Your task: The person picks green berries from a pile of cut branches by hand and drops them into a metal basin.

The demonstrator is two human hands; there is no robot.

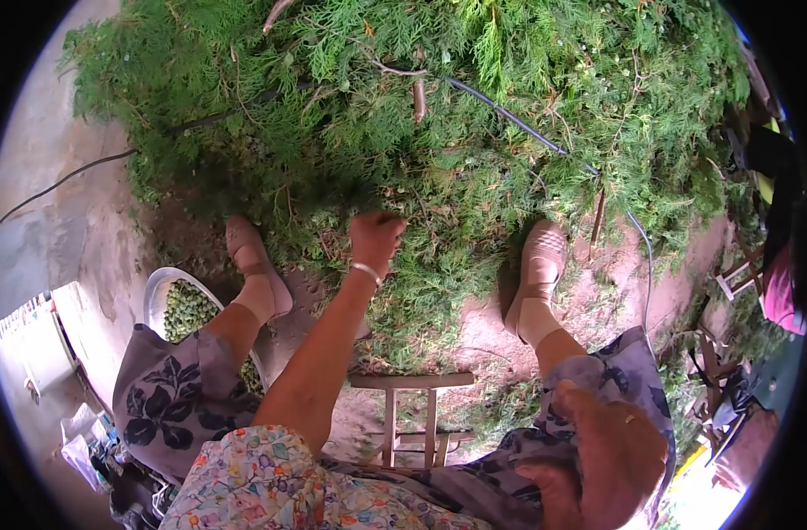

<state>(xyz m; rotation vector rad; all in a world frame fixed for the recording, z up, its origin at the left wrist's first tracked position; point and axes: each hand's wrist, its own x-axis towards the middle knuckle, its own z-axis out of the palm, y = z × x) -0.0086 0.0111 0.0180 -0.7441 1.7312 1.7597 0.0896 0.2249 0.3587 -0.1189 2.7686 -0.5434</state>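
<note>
Lying beneath and beyond the left hand (377,242), whose grip I can't make out, the sprigs (377,132) look light and springy, probably best taken by their woody stems (419,101), while the right hand (613,455), seemingly empty, has thumb and finger parted.

Between the two shoes (543,252), the left hand (374,240) has room above the greenery (439,177); farther ahead, a black cable (520,124) (thin, but long) lies across, and nearer stands a wooden frame (412,382).
</note>
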